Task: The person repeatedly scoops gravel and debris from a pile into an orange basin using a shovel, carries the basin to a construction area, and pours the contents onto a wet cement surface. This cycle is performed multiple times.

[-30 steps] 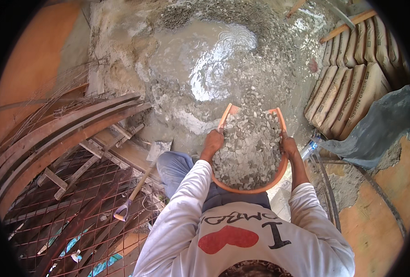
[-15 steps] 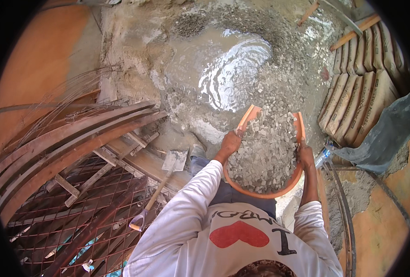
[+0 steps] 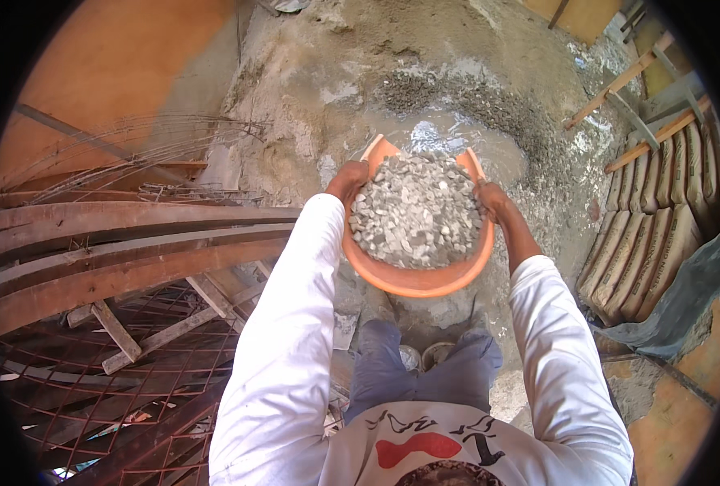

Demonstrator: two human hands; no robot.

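Note:
An orange scoop-shaped pan (image 3: pixel 421 283), with its open mouth away from me, is held out in front of my body above the ground. Grey gravel (image 3: pixel 417 211) is heaped inside it. My left hand (image 3: pixel 349 180) is closed on the left rim close to the mouth. On the opposite rim, my right hand (image 3: pixel 494 201) grips at about the same height. Both arms are stretched forward. Beyond the mouth lies a puddle of murky water (image 3: pixel 502 154), partly hidden by the pan.
Loose gravel (image 3: pixel 546 182) borders the puddle on the right. Stacked cement sacks (image 3: pixel 639 259) stand at the right, beside a grey sheet (image 3: pixel 672 300). Long timber boards (image 3: pixel 133 251) and rusty steel mesh (image 3: pixel 117 405) fill the left. A wooden brace (image 3: pixel 619 85) slants at the far right.
The gravel-filled pan has been raised and moved forward, away from my body and the gravel heap, toward the puddle. Both hands kept their grip on its rims. My arms straightened.

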